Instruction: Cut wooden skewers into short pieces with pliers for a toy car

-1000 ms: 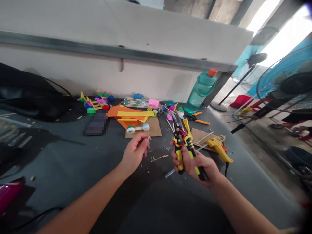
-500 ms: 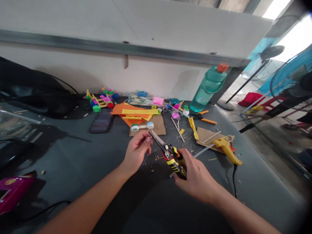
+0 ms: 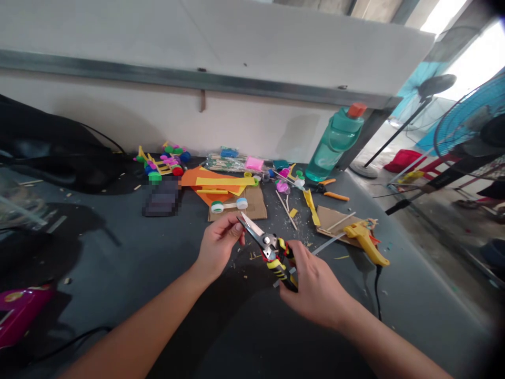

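My right hand is wrapped round the yellow-and-black handles of pruning shears, whose blades point up and left, slightly parted. At the blade tips, my left hand is closed in a pinch; whatever sits between its fingers is too small or hidden to name. Just beyond the fingertips, a white stick with bottle caps at both ends lies on a piece of cardboard. Orange and yellow paper strips lie behind it.
A yellow glue gun rests on cardboard at the right, its cord running forward. Orange-handled pliers and a teal water bottle stand behind. Small colourful cap-wheeled models sit at the back left. A dark blurred slab lies nearby.
The shears' blades have opened a little wider at my left fingertips. Both hands stay almost in place, and the whole view has shifted slightly.
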The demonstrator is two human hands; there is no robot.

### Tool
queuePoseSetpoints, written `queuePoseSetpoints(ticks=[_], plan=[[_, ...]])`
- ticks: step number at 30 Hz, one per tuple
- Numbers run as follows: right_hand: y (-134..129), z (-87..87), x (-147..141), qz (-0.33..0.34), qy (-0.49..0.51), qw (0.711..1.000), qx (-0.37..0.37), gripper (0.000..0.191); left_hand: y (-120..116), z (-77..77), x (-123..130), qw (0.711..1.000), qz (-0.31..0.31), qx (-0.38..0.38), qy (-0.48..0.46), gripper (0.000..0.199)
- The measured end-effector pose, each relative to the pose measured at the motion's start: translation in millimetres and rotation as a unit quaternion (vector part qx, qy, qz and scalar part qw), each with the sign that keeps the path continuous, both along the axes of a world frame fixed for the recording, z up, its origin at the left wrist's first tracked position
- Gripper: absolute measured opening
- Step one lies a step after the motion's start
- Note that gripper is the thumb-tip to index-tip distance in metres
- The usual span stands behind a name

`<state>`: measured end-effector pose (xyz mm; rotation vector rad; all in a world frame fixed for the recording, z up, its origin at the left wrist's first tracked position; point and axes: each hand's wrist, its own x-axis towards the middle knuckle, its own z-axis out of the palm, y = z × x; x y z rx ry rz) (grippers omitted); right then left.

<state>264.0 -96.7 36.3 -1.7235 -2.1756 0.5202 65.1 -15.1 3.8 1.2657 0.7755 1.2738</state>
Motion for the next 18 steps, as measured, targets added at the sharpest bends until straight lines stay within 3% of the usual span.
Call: queuePoseSetpoints(ticks=[12,18], plan=[[-0.6,1.7,-2.1,0.009,-0.021,1.0,0.003,0.045,0.9,-1.0,0.8,1.0,0.003,-0.008,-0.015,0.016],[-2.7,3.5,-4.3,0.017,-0.057,0.998,-0.022,0.032,-0.8,1.3,-0.6,1.0,0.006,0.002,0.0,0.014]])
